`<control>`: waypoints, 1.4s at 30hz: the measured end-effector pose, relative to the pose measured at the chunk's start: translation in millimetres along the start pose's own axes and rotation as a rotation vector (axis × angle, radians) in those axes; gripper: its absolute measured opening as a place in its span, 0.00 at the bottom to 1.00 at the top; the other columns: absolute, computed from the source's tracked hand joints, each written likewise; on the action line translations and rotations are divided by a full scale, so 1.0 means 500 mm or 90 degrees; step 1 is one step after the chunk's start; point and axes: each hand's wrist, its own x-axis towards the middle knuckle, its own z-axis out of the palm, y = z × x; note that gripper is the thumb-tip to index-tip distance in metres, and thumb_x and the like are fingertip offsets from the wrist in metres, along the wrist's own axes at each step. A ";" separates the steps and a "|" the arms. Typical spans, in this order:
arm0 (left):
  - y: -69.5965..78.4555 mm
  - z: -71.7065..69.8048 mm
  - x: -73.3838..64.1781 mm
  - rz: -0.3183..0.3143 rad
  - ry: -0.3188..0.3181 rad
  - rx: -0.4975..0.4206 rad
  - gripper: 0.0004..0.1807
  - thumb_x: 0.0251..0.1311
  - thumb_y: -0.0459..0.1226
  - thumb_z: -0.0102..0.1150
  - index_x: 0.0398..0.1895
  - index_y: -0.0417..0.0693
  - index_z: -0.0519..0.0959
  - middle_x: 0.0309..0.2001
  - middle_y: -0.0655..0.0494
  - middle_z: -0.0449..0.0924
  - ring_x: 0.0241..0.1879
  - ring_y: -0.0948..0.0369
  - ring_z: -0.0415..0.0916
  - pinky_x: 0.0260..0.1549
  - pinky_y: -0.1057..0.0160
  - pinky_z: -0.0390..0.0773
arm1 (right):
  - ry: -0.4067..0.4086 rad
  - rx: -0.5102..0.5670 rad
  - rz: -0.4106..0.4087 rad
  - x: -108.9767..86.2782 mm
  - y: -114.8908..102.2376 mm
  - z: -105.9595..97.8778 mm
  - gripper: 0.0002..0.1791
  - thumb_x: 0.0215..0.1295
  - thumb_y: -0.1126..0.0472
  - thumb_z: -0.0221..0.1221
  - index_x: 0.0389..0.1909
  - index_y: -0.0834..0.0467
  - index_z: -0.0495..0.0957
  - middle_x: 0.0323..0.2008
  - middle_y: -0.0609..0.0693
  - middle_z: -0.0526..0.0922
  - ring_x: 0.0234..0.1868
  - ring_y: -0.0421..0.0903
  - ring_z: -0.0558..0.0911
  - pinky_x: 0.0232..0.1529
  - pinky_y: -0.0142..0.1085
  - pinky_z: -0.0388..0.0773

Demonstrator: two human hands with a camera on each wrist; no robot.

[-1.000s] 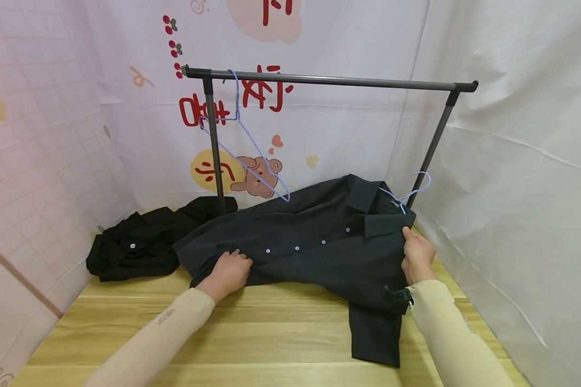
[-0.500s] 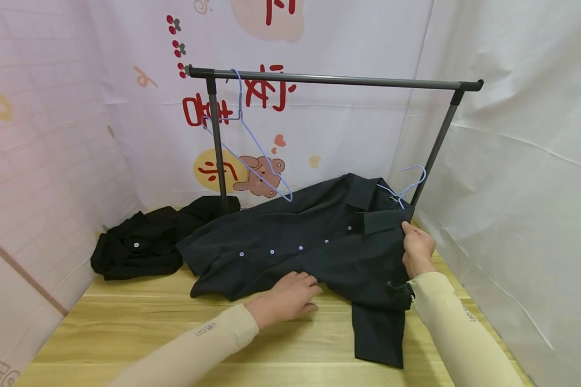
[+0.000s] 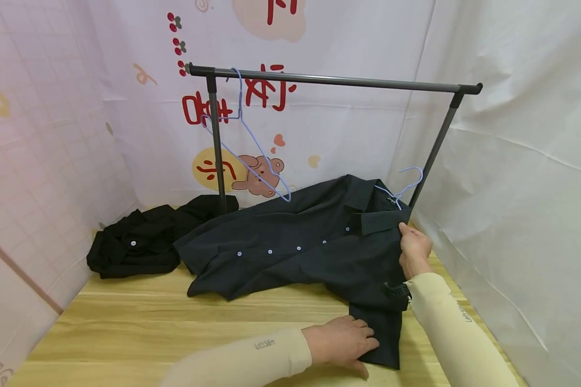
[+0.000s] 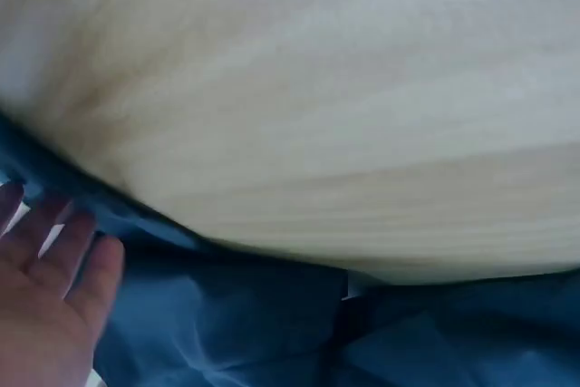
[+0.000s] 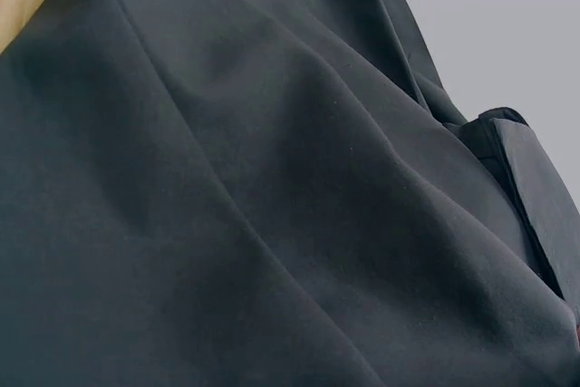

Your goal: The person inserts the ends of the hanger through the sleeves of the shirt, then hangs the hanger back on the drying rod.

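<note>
A dark button-up shirt [image 3: 281, 231] lies spread along the table, its collar toward the right. Inside the collar sits a light-blue wire hanger [image 3: 406, 185], hook sticking up. My right hand [image 3: 416, 248] pinches the shirt's shoulder just below the collar. Dark cloth fills most of the right wrist view, the collar [image 5: 544, 197] at its right side. My left hand [image 3: 344, 342] is at the lower sleeve [image 3: 382, 328], fingers extended over its left edge. In the left wrist view the left hand [image 4: 50, 292] shows straight, slightly spread fingers against the dark cloth.
A grey clothes rack [image 3: 329, 80] stands behind the shirt. Another blue hanger [image 3: 256, 142] hangs near its left end. A crumpled black garment [image 3: 140, 242] lies at the table's back left. A white wall sheet [image 3: 528, 177] borders the right side of the wooden table [image 3: 184, 333].
My left hand has let go of the shirt's lower front and moved right and nearer, to the hanging sleeve. My right hand keeps its pinch at the shoulder.
</note>
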 end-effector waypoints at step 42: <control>-0.298 0.064 -0.711 -0.598 0.301 -0.262 0.12 0.61 0.26 0.61 0.45 0.43 0.87 0.38 0.44 0.85 0.17 0.66 0.63 0.19 0.65 0.64 | 0.052 0.120 0.059 -0.022 0.014 -0.023 0.16 0.67 0.55 0.63 0.52 0.57 0.81 0.64 0.51 0.72 0.63 0.46 0.68 0.66 0.33 0.62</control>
